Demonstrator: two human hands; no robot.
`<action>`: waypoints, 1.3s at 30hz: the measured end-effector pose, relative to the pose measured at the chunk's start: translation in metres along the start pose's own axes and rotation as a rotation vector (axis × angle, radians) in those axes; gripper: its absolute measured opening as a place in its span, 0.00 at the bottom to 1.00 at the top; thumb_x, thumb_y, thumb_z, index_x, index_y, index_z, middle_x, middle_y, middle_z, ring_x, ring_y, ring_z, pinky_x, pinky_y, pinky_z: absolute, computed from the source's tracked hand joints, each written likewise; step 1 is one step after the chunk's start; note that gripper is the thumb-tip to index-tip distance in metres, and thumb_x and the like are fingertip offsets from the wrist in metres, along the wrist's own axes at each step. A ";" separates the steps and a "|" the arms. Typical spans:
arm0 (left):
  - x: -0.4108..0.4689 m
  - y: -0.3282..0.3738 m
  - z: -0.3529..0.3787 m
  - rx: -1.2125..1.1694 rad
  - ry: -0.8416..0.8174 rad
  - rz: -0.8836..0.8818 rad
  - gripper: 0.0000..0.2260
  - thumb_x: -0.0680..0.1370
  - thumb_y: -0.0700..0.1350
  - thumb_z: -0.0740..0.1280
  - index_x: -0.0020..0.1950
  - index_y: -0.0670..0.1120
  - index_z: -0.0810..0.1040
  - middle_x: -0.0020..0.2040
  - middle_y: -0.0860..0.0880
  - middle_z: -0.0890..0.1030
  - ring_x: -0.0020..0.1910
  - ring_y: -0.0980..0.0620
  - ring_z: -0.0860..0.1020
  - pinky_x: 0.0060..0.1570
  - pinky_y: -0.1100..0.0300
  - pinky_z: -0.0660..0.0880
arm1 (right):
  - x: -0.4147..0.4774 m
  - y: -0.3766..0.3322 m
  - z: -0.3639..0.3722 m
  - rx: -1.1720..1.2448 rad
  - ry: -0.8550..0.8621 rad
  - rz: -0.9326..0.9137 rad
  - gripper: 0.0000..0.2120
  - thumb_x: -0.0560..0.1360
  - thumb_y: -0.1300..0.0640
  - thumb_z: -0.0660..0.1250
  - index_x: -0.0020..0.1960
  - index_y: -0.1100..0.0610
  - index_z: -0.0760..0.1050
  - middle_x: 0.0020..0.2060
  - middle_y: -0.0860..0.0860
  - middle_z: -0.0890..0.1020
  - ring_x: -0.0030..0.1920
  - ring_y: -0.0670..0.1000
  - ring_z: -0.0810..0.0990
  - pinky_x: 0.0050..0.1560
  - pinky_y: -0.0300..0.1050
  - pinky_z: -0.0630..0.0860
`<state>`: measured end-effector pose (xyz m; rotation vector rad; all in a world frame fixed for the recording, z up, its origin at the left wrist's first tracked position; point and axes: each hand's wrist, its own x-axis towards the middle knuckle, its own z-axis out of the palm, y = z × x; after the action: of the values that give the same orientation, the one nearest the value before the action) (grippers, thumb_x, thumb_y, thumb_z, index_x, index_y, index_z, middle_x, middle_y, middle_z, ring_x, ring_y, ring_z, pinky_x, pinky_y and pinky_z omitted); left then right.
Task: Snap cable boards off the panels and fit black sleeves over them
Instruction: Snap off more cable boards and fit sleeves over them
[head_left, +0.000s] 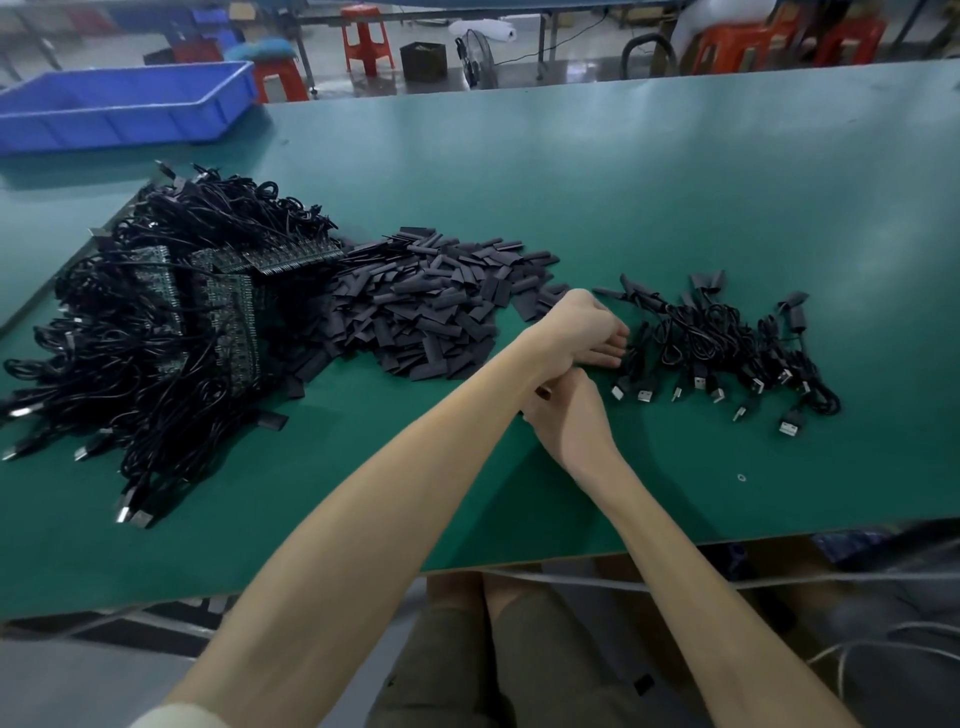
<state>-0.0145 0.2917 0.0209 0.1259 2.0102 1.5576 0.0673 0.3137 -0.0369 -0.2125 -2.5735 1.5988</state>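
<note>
Cable boards still joined in panels (228, 291) lie in the large tangled heap of black cables (156, 332) at the left of the green table (675, 197), and that heap is by far the biggest stock on the surface. Beside it, touching its right edge, is the loose pile of black sleeves (431, 306), also plentiful. At your right is the small group of finished cables (727, 348), sleeved at one end with plugs showing at the other; I judge the job to be early, with only a small share done and most panels not yet broken down. Your left hand (587, 332) crosses over to the right and rests at the near edge of the finished group, fingers curled; whether it grips anything cannot be told. Your right hand (571, 421) sits just below it, touching the left wrist, fingers drawn together, with a dark sliver at the fingertips that may be a sleeve or board, though I cannot confirm it. On containers: one blue plastic bin (124, 104) stands at the far left corner of the table, well apart from the work; its visible interior shows no contents, though its floor is not fully seen. No tray holds the finished pieces; they lie directly on the table.
</note>
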 end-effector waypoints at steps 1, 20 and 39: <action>-0.001 0.001 0.000 -0.029 -0.038 -0.014 0.11 0.82 0.31 0.61 0.61 0.29 0.78 0.53 0.34 0.83 0.48 0.41 0.84 0.48 0.52 0.84 | 0.000 0.000 0.000 -0.001 0.005 0.001 0.22 0.75 0.64 0.67 0.26 0.52 0.67 0.17 0.42 0.70 0.21 0.43 0.65 0.25 0.38 0.58; -0.009 0.001 -0.002 0.057 -0.216 0.152 0.16 0.82 0.30 0.59 0.69 0.35 0.74 0.65 0.39 0.81 0.58 0.44 0.83 0.50 0.54 0.83 | -0.003 -0.001 -0.003 -0.008 0.019 -0.054 0.19 0.76 0.65 0.67 0.29 0.50 0.71 0.21 0.40 0.76 0.25 0.41 0.74 0.26 0.35 0.64; -0.114 -0.080 -0.218 0.790 1.205 0.425 0.13 0.79 0.34 0.63 0.64 0.40 0.73 0.63 0.40 0.68 0.58 0.44 0.74 0.56 0.52 0.76 | -0.011 -0.007 -0.001 0.025 -0.035 -0.141 0.08 0.81 0.59 0.69 0.55 0.50 0.85 0.39 0.43 0.86 0.42 0.41 0.84 0.51 0.43 0.82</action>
<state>-0.0076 0.0337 0.0235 -0.1398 3.6850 0.9643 0.0783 0.3099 -0.0305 -0.0014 -2.5286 1.5973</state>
